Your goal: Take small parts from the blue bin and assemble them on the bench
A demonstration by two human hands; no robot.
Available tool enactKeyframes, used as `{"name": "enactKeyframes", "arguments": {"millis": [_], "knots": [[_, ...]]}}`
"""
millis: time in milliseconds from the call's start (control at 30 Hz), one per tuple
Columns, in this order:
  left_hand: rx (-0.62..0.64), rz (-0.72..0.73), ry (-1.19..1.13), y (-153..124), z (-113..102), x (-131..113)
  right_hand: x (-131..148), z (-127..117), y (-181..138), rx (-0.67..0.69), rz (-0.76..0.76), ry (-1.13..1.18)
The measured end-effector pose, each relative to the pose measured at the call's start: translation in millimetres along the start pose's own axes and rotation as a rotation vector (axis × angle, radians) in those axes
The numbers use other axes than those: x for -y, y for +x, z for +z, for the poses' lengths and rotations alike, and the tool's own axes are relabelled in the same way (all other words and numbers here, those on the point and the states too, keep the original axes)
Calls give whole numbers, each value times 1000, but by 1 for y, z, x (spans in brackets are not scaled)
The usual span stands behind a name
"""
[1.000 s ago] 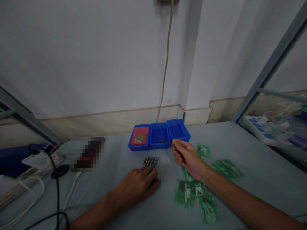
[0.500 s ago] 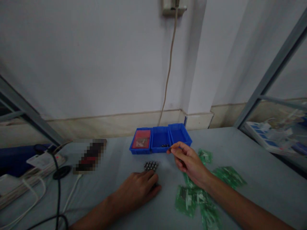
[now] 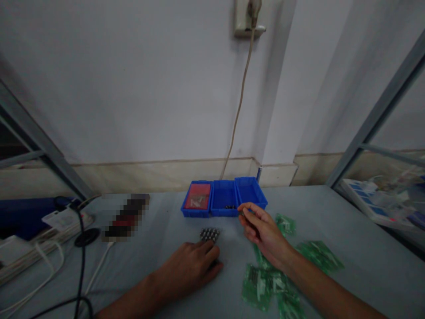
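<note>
My left hand (image 3: pixel 195 266) rests on the table with its fingers curled, their tips touching or just short of a cluster of shiny, round-topped metal pieces (image 3: pixel 209 234). What lies under those fingers is hidden. My right hand (image 3: pixel 260 228) pinches a small dark metal piece (image 3: pixel 241 213) between thumb and fingertips, just in front of the blue bins. Several similar dark pieces (image 3: pixel 230 207) lie in the middle blue bin (image 3: pixel 223 190). Green plastic bags (image 3: pixel 257 288) with metal parts inside lie under and beside my right forearm.
The left blue bin (image 3: pixel 186 201) holds a red sheet and a small clear bag. Beside the middle bin stands the right blue bin (image 3: pixel 250 192). A blurred-out dark object (image 3: pixel 128 217), a power strip (image 3: pixel 66 228) and cables are at the left. A wall closes off the back.
My right hand has drawn slightly back from the bins, still pinching the small piece. My left hand stays by the metal cluster. The view has tilted up a little.
</note>
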State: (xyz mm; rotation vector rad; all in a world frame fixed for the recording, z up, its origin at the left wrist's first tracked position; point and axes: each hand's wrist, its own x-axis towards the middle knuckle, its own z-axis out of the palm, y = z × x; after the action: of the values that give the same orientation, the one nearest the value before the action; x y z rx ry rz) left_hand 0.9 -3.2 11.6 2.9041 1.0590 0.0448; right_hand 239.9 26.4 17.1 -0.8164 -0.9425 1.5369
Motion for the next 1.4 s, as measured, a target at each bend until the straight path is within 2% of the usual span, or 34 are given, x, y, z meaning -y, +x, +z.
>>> {"name": "enactKeyframes", "arguments": {"millis": [100,200,367,500,667,733,800,933,1033,1167,1400], "knots": [[-6,4,2,0,1,1,0,0,0,-15,6,-1],[-15,11,17,0,2,1,0,1,0,-52,-57,-91],[-16,13,21,0,2,2,-1,0,0,-86,-214,-374],[-11,15,15,0,1,2,-1,-1,-3,-142,-435,-685],[1,10,11,0,-2,1,-1,3,-8,-71,-531,-848],[-7,3,6,-1,-4,0,-1,4,-9,-71,-492,-795],[-15,-1,-2,-1,-5,0,-1,6,-8,-56,-376,-656],[-24,7,-10,-2,-4,1,2,5,-5,62,-46,-205],[-33,18,-3,-1,-3,2,4,1,-3,109,95,51],[-39,27,14,-1,-2,2,4,0,-3,90,110,110],[-52,43,2,0,-1,3,9,3,-2,28,-33,-92]]}}
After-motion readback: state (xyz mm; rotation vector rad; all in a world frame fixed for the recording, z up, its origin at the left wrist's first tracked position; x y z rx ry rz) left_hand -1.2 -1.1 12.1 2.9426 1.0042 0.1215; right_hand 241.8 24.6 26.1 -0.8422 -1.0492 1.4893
